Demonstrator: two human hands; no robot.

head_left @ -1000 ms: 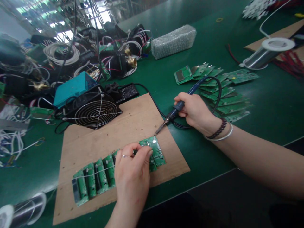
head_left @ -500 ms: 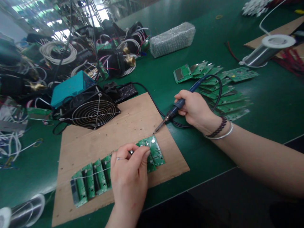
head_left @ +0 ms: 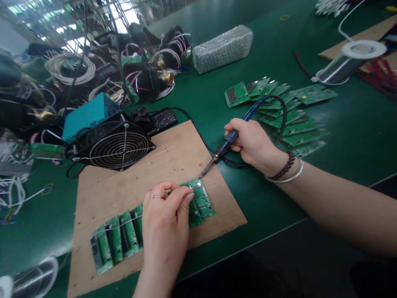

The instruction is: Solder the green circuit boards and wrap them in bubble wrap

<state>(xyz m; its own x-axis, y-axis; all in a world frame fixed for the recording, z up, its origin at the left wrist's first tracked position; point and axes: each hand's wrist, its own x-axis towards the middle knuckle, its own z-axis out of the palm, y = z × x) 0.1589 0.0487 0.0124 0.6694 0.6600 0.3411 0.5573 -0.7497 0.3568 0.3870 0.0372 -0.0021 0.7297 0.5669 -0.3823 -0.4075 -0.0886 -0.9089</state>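
Observation:
My right hand (head_left: 250, 140) grips a soldering iron (head_left: 226, 145) by its blue handle. The iron slants down to the left, its tip at the upper edge of the end circuit board (head_left: 204, 202); whether it touches cannot be told. Thumb and forefinger of my left hand (head_left: 165, 225) are pinched on thin solder wire (head_left: 119, 226), just left of the tip and over the boards. That wire trails left across a row of overlapping green circuit boards (head_left: 132, 234) on a cardboard sheet (head_left: 158, 161). My left hand hides the middle of the row.
A black fan (head_left: 122, 148) and a teal box (head_left: 89, 116) stand behind the cardboard. Solder spools lie at lower left (head_left: 35, 278) and upper right (head_left: 347, 66). More circuit boards (head_left: 297, 120) fan out beyond my right hand. The iron's cable (head_left: 198, 132) loops across the table.
My left hand has drawn slightly left, and the wire end that stuck out past its fingertips no longer shows. The iron tip sits slightly lower, nearer the board edge. The view has shifted a little.

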